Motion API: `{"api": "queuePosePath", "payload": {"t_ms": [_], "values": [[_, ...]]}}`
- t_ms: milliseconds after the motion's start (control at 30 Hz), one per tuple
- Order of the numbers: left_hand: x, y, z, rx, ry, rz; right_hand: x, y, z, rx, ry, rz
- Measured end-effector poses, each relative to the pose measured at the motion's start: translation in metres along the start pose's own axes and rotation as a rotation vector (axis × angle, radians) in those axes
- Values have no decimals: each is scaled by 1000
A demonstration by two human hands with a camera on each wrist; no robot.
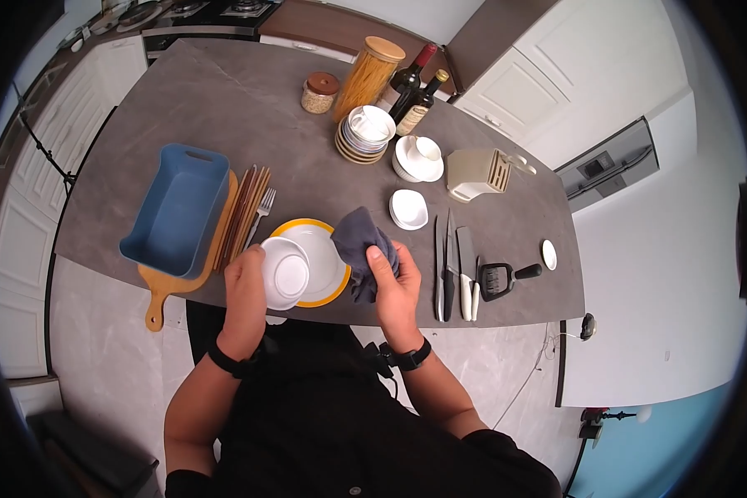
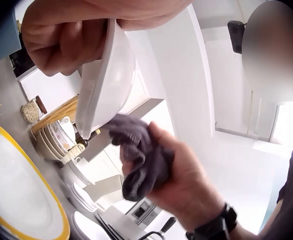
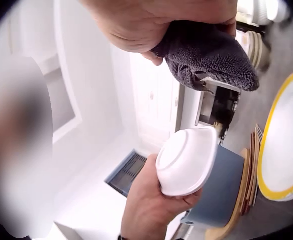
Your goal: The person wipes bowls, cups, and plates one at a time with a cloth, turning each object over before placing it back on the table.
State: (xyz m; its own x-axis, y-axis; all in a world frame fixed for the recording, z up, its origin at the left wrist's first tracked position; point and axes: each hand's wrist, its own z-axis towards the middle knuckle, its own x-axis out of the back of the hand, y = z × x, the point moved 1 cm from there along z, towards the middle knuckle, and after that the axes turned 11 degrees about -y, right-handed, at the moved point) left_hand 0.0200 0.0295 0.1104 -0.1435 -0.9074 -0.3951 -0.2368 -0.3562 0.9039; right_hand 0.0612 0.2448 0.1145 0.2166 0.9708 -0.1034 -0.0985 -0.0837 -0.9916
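Note:
My left hand grips a small white bowl by its rim, tilted so that its round foot faces up toward the head camera. A crumpled dark grey cloth is held in my right hand, with the thumb lying over it. In the left wrist view the cloth hangs close to the bowl's edge. Below both hands, a white plate with a yellow rim lies near the table's front edge, partly covered by the bowl in the head view.
To the left, a blue tray sits on a wooden board beside chopsticks and a fork. Knives lie right of the cloth. Stacked bowls, wine bottles and a knife block stand farther back.

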Motion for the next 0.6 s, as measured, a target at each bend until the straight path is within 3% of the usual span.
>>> {"api": "queuePosePath", "payload": {"t_ms": [67, 133, 167, 200, 300, 467, 500, 533, 567, 600], "values": [[-5, -10, 7, -23, 12, 47, -19, -23, -13, -8, -109, -194], [-10, -32, 14, -10, -116, -21, -41, -27, -14, 438, -320, -643], [-20, -61, 11, -317, -11, 249, -58, -33, -19, 532, -321, -747], [-11, -51, 4, -775, -37, 1111, -70, -38, -23, 625, -321, -849], [-30, -26, -5, -540, -36, 578, -68, -32, -16, 690, -311, -815], [-44, -1, -10, -480, -131, 267, -68, -37, -9, 459, -252, -519], [-44, 0, -11, -479, -113, 381, -66, -35, -5, 368, -242, -419], [-40, 0, -10, -617, -146, 542, -65, -32, -2, 275, -233, -318], [-34, -2, -7, -752, -181, 706, -61, -27, 0, -7, -236, -58], [-31, -3, -6, -886, -219, 869, -55, -28, 10, -149, -335, 128]]}}
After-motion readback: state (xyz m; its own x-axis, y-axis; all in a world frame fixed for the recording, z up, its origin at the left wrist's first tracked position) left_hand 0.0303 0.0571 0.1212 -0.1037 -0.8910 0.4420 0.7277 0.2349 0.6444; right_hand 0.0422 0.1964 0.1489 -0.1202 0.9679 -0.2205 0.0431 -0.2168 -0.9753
